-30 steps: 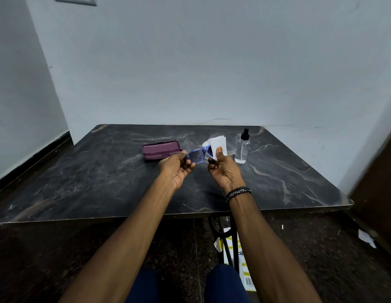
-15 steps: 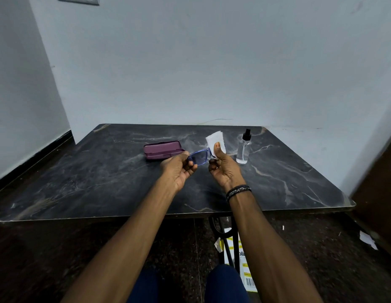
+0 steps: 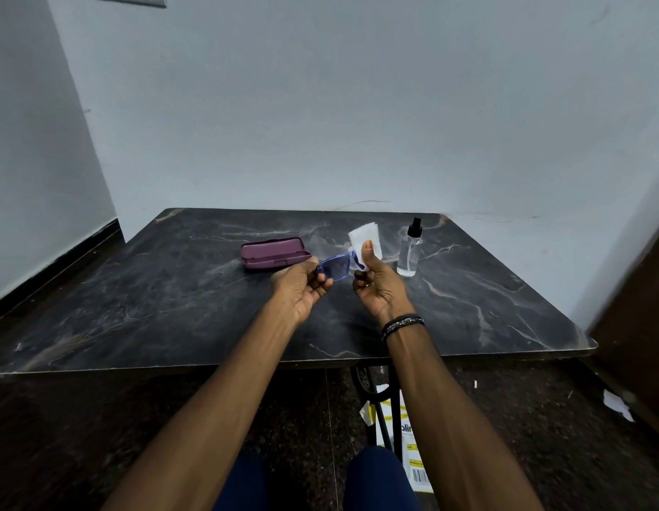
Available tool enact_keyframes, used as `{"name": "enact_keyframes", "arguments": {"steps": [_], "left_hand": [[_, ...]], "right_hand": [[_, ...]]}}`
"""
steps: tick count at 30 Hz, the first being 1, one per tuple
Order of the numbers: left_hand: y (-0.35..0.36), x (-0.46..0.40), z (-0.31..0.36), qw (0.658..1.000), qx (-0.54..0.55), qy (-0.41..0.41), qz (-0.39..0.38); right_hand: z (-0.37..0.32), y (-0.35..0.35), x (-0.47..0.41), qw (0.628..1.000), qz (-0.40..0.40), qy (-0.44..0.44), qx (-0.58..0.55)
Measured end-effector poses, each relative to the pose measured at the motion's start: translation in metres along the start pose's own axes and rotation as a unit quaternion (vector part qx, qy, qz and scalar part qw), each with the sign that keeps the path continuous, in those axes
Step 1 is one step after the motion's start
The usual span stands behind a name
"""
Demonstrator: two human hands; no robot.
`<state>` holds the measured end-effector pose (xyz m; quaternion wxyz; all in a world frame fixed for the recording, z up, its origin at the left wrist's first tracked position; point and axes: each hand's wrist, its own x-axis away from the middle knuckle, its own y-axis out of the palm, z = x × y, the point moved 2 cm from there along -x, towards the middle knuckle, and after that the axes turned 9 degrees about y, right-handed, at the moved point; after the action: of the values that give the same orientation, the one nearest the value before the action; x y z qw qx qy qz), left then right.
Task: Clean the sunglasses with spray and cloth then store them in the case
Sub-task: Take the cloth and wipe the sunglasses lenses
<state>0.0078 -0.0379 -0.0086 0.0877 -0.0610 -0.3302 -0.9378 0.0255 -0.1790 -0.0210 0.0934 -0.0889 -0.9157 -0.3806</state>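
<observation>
You hold the sunglasses [image 3: 334, 267] in the air above the middle of the table [image 3: 143, 304], between your two hands, blue frame and dark lens facing you. Your left hand [image 3: 300, 289] has its grip closed on the left end of the frame, fingers curled around it so that end is hidden. Your right hand [image 3: 378, 289] pinches the white cloth [image 3: 363, 236] against the right lens, thumb pressed flat on the near side of the cloth and the other fingers folded behind; the cloth's loose upper edge stands up above your thumb. That lens is covered by the cloth, so you cannot tell its state.

Just behind your left hand the maroon case [image 3: 272, 252] lies on the table, shut and flat, apart from the sunglasses. To the right of your right hand the clear spray bottle [image 3: 410, 252] stands upright on the table with its black nozzle on top, near the cloth but not touching it. A dark beaded bracelet [image 3: 401, 323] sits on your right wrist. Below the table's near edge a printed white paper [image 3: 407, 437] lies on the dark floor by the table leg
</observation>
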Motion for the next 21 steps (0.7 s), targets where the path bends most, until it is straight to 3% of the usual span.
{"name": "enact_keyframes", "arguments": {"steps": [12,21], "left_hand": [[0.005,-0.001,0.008,0.997,0.071,0.017,0.017],[0.014,0.006,0.005,0.997,0.067,0.026,0.016]], "right_hand": [[0.003,-0.006,0.009,0.998,-0.057,0.003,-0.027],[0.015,0.005,0.019,0.987,-0.134,0.002,0.087]]}}
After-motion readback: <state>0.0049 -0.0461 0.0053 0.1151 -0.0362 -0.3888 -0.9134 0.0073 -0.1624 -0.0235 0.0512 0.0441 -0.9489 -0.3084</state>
